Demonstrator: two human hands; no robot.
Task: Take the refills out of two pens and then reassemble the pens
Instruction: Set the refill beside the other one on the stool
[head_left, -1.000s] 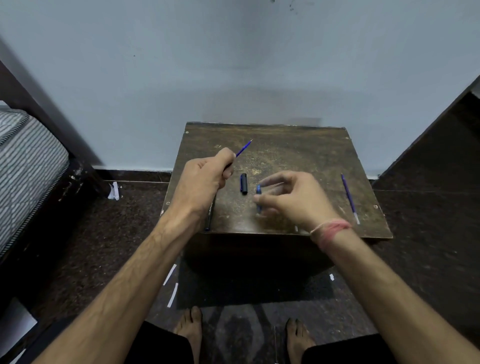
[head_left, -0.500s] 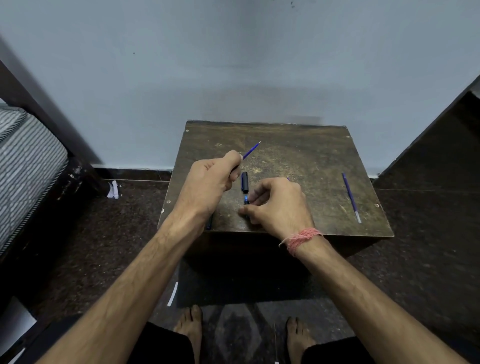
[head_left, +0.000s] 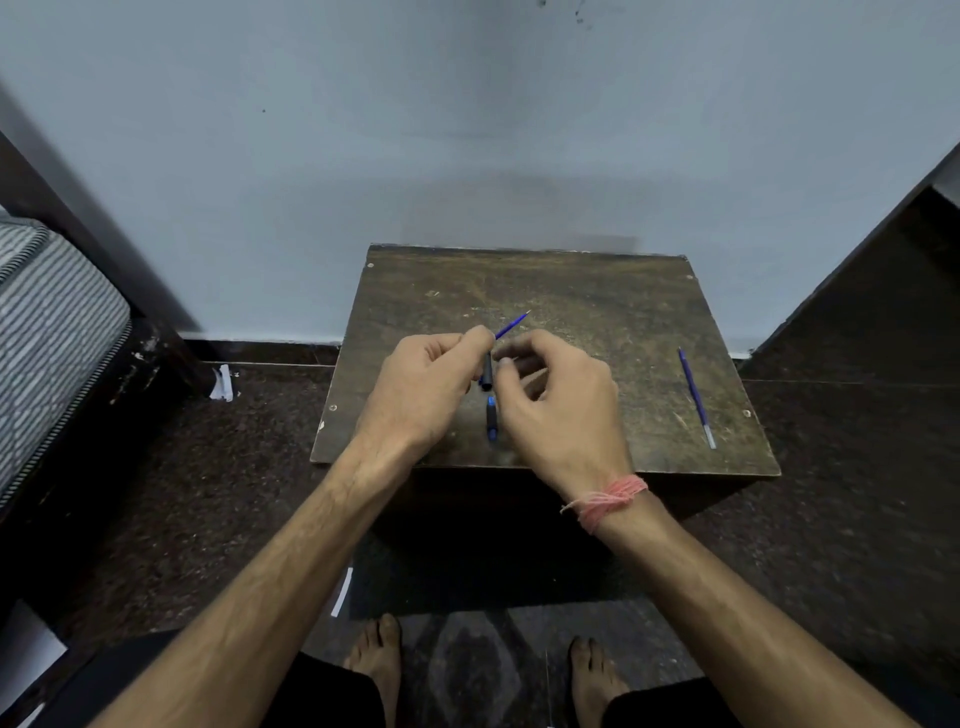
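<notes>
Right hand (head_left: 558, 402) lifted off blue pen piece (head_left: 491, 418), fingers loosely curled, left hand (head_left: 426, 387) pinching blue refill (head_left: 511, 326), no writing legible

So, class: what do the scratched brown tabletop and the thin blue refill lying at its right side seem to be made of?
The scratched brown tabletop looks like wood or laminated board with a worn matt finish: pale scuffs, and what look like small fasteners at the corners. The thin blue refill looks like a slim plastic tube; its pale near end may be clear plastic or metal.
</notes>
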